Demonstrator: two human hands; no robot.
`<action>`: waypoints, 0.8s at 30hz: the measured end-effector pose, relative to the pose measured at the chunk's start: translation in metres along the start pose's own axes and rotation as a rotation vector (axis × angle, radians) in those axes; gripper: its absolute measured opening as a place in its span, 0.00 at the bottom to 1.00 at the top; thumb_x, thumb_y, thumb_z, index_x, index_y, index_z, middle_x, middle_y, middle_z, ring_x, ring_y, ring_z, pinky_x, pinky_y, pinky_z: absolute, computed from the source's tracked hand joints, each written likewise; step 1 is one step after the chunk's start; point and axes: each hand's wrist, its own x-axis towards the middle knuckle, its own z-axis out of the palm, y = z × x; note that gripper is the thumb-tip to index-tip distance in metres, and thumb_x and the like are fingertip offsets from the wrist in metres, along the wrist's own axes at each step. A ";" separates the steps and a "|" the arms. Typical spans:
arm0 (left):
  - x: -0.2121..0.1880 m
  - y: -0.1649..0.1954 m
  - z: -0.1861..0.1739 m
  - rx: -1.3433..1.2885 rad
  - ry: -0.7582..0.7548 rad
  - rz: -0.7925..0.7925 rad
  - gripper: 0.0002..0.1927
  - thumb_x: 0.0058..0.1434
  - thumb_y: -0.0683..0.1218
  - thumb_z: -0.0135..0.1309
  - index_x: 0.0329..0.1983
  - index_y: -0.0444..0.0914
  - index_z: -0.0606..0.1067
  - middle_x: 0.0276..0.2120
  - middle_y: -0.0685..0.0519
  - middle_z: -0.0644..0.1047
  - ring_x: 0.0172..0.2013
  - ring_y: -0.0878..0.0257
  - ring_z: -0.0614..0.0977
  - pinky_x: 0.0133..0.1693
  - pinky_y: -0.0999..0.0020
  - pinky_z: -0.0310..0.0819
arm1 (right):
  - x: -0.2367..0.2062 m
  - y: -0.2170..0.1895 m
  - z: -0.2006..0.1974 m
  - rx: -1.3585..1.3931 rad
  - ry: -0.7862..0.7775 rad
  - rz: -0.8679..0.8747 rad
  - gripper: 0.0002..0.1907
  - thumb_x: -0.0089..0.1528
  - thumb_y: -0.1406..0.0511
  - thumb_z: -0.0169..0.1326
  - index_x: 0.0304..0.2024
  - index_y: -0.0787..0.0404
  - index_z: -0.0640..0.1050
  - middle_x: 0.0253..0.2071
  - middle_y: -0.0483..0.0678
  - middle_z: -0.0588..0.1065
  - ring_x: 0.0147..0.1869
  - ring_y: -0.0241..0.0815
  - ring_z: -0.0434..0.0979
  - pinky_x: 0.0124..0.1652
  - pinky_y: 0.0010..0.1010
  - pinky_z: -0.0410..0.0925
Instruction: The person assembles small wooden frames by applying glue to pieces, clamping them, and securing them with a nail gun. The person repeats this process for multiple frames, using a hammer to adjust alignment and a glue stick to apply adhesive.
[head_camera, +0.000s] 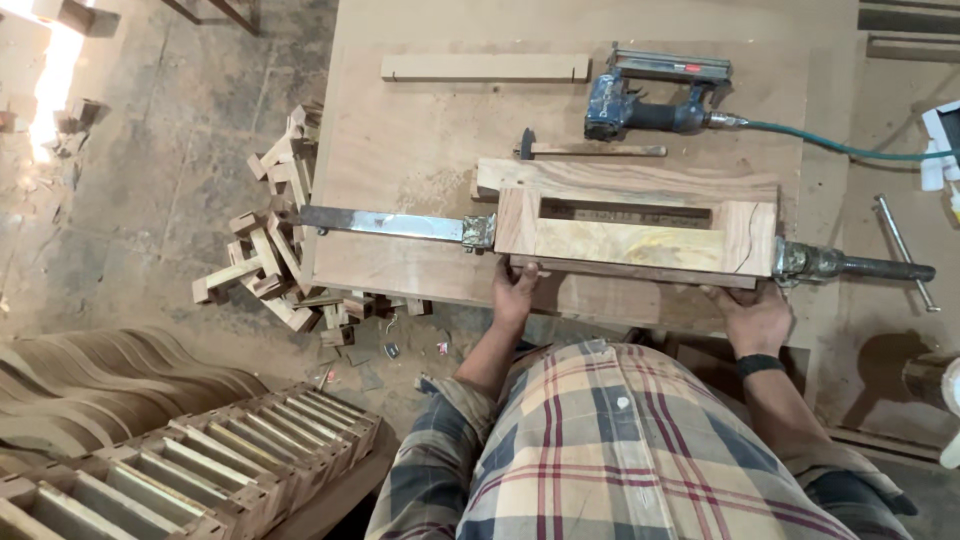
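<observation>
A wooden box frame (636, 228) lies on the plywood workbench (400, 150), squeezed lengthwise by a long metal bar clamp (385, 224) whose screw handle (860, 266) sticks out to the right. My left hand (515, 290) grips the frame's near edge at its left end. At the right end my right hand (757, 315), with a black wristband, holds the same near edge by the clamp's screw end. Both hands sit at the bench's front edge.
Behind the frame lie a hammer (590, 150), a blue pneumatic nail gun (655, 95) with a green hose (850, 148), and a wood strip (485, 67). Offcut blocks (275, 250) litter the floor at left. Stacked slatted wooden frames (200, 465) stand at lower left.
</observation>
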 end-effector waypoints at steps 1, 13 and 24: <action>-0.002 -0.001 -0.001 0.036 0.014 0.003 0.40 0.64 0.51 0.63 0.72 0.29 0.60 0.40 0.49 0.76 0.36 0.64 0.75 0.37 0.68 0.74 | 0.000 -0.001 -0.001 -0.025 0.004 -0.005 0.34 0.51 0.47 0.75 0.44 0.68 0.81 0.40 0.59 0.80 0.43 0.59 0.81 0.45 0.45 0.73; -0.022 0.050 0.058 1.257 -0.527 1.053 0.53 0.49 0.58 0.66 0.72 0.32 0.58 0.68 0.37 0.63 0.69 0.42 0.64 0.67 0.44 0.54 | 0.000 -0.005 -0.013 -0.052 0.042 0.021 0.29 0.47 0.50 0.73 0.39 0.65 0.81 0.35 0.57 0.80 0.39 0.59 0.80 0.42 0.47 0.72; 0.013 0.048 0.110 1.457 -0.711 0.926 0.54 0.45 0.54 0.68 0.71 0.28 0.57 0.60 0.37 0.70 0.60 0.41 0.71 0.63 0.42 0.56 | -0.007 -0.008 -0.022 0.102 -0.007 0.125 0.29 0.52 0.55 0.71 0.47 0.68 0.79 0.40 0.58 0.80 0.44 0.53 0.81 0.43 0.40 0.73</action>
